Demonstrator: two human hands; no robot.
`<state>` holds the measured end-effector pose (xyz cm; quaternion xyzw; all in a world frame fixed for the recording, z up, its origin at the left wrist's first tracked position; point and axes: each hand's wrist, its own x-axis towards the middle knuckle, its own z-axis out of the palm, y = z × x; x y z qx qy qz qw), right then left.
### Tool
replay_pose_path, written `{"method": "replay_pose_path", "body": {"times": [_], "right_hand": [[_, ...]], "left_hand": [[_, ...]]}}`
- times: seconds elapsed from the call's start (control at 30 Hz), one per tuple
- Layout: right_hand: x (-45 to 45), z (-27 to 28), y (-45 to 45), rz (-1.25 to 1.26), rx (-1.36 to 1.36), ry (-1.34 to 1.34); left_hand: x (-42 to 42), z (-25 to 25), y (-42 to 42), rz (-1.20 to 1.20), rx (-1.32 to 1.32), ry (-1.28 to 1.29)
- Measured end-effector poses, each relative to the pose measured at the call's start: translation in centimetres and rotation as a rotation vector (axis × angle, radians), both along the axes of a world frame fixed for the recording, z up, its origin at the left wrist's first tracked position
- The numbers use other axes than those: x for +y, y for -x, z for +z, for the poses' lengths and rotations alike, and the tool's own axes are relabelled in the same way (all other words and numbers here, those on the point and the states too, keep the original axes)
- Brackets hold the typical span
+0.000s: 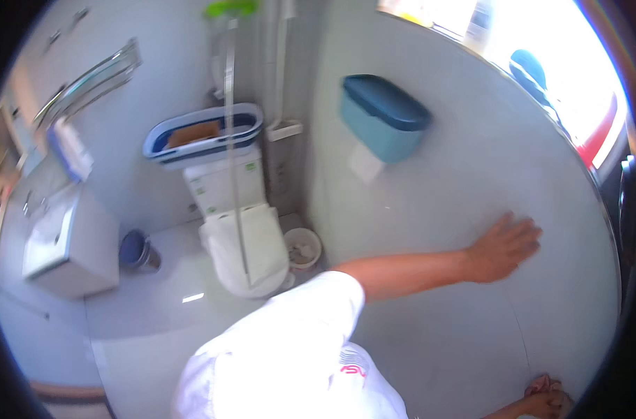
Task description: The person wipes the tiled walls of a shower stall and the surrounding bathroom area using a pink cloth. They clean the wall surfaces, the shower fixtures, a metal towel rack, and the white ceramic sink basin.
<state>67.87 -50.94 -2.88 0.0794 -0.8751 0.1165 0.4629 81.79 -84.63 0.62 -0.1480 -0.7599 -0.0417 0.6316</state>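
My left hand (506, 249) rests with fingers spread against the glossy grey wall (443, 209), its bare arm reaching out from a white short sleeve. At the lower right edge, my right hand (548, 404) is closed on a crumpled pinkish cloth (544, 384) close to the same wall; part of that hand is cut off. Above my left arm, a teal tissue box with a dark lid (386, 118) is mounted on the wall, with white paper hanging from it.
A white toilet (247, 251) carries a blue-and-white oblong bucket (160, 152); a long pole with a green head (230, 68) leans before it. Bins (302, 249) stand beside. A sink cabinet (90, 251) and towel rack (95, 78) are left. Bottles stand by the bright window (527, 68).
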Motion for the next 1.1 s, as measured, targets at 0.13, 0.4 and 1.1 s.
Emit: {"method": "replay_pose_path", "body": {"times": [0.13,0.4,1.1], "right_hand": [[-2.6,0.8,0.8,0.005,0.082,-0.062],[-11.4,0.1,2.1,0.108,0.032,-0.052],[-31.9,-11.4,-19.0,1.345,-1.091,0.8]], "left_hand": [[-1.6,-1.9,0.1,-0.036,-0.032,-0.064],[-2.4,-1.3,0.1,-0.263,-0.165,-0.17],[-5.6,-13.3,-18.6,-0.463,-1.124,-0.724]]}}
